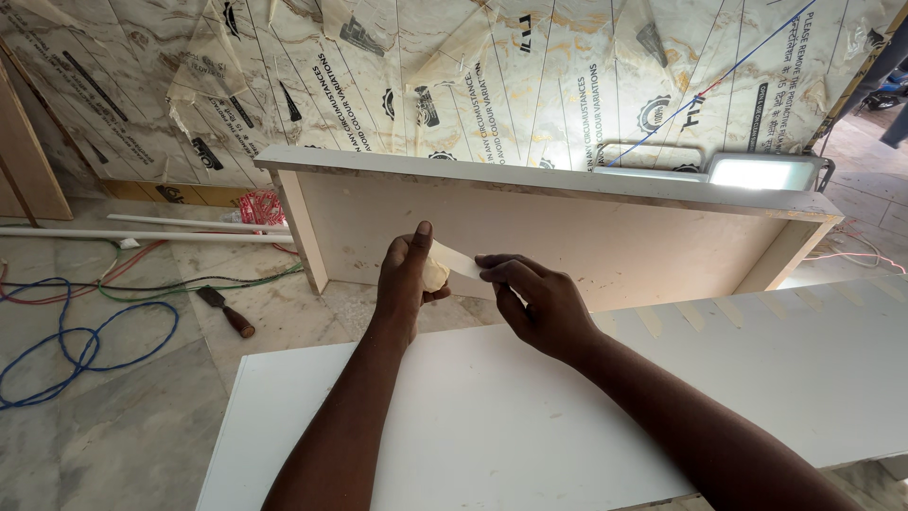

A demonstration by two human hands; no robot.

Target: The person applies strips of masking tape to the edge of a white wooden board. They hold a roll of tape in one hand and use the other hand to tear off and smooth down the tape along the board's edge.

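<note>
My left hand (405, 284) grips a small roll of cream masking tape (434, 275), thumb pointing up. My right hand (534, 301) pinches the free end of the tape strip (458, 259) that runs out from the roll. Both hands are held over the far edge of a white board (492, 416) that lies flat in front of me. Several short pieces of the same tape (700, 315) are stuck along that board's far edge to the right.
A white open-fronted panel frame (567, 232) stands just beyond the hands. A bright work lamp (761, 173) sits behind it on the right. On the marble floor at left lie blue, green and red cables (85, 331), a scraper (225, 310) and white pipes (151, 234). Film-wrapped sheets lean at the back.
</note>
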